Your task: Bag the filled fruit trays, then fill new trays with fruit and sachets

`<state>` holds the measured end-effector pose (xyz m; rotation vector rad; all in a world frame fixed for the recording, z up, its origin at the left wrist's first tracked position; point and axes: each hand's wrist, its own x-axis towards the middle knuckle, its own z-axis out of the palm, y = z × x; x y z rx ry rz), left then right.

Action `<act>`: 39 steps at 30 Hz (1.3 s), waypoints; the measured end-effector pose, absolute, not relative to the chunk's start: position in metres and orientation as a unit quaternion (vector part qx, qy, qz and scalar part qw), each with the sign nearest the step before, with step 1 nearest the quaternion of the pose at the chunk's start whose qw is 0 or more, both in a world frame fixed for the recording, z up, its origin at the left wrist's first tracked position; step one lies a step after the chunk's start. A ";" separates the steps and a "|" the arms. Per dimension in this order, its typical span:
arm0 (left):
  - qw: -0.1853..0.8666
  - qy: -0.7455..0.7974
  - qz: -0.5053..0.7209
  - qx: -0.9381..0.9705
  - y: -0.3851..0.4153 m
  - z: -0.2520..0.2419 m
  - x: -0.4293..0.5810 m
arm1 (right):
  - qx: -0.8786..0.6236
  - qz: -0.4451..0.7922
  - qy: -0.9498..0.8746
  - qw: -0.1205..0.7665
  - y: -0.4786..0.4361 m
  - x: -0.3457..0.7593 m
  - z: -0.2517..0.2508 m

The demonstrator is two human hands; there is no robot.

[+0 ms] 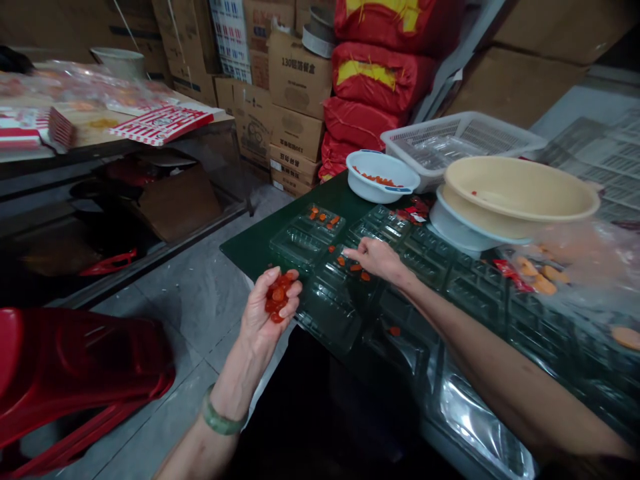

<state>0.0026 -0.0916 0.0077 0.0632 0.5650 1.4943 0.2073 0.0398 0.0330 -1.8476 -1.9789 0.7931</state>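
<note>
The left hand (265, 313) is curled closed around a heap of glossy orange-red slices (278, 297), held just past the near edge of the dark green tabletop (250, 250). A jade bangle (223, 413) circles that wrist. The right hand (375, 259) is empty, its fingers extended and close together, reaching over a clear plastic blister tray (330, 297) with a few loose slices in its cells. Further trays cover the tabletop. At the far edge sits a white plastic bowl (380, 183) holding more slices, beside a white plastic basket (460, 150) and a cream basin (520, 190), which leans on a white bowl (450, 223). Toward the right edge lies a clear bag (575, 257) of paler orange pieces, and a red stool (75, 373) stands on the floor at left — beyond the tabletop, cartons and red sacks are stacked.
</note>
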 end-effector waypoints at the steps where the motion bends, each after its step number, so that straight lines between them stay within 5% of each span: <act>1: 0.696 0.254 0.671 0.030 -0.091 0.008 0.004 | -0.657 0.325 -0.654 0.186 0.040 0.208 0.035; 7: 0.696 0.254 0.671 0.027 -0.092 0.009 0.001 | -0.652 0.479 -0.521 0.270 0.036 0.223 0.048; 13: 0.694 0.245 0.676 0.040 -0.094 0.005 0.001 | -0.610 0.472 -0.451 0.449 0.030 0.217 0.030; 19: 0.685 0.255 0.681 0.038 -0.093 0.009 0.004 | -0.572 0.479 -0.404 0.529 0.033 0.219 0.018; 31: 0.689 0.241 0.683 0.042 -0.087 0.012 0.012 | -0.569 0.446 -0.433 0.538 0.027 0.217 0.002; 39: 0.680 0.237 0.692 0.048 -0.088 0.014 0.003 | -0.598 0.419 -0.503 0.462 0.016 0.230 0.024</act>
